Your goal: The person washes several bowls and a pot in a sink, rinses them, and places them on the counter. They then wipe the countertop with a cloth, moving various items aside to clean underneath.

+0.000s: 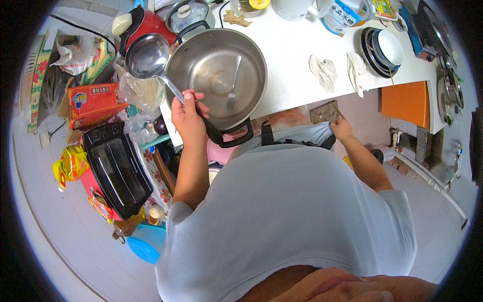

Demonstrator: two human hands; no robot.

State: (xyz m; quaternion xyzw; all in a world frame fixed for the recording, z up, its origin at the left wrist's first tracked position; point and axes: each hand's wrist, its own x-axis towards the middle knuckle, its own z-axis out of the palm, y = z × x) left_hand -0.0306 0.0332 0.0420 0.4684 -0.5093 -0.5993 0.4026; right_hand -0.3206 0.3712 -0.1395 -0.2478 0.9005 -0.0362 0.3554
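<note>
My left hand (190,113) grips the handle of a metal ladle (148,56), whose bowl is raised over the rim of a large metal pot (211,81). The pot has black side handles and stands at the counter's left front edge. Inside it, a fork (234,85) or a reflection of one shows; I cannot tell which. My right hand (341,129) is closed on the hem of the grey shirt (302,136) at my side, away from the counter. Two crumpled white cloths, one of them this cloth (323,73), lie on the counter right of the pot.
Stacked bowls (390,47) stand at the counter's (286,56) right. Along its back are ginger (237,18), a white jug (292,8) and a plastic jar (339,19). A red kettle (151,26) stands behind the ladle. A black oven (117,170) and a red box (98,104) are at left.
</note>
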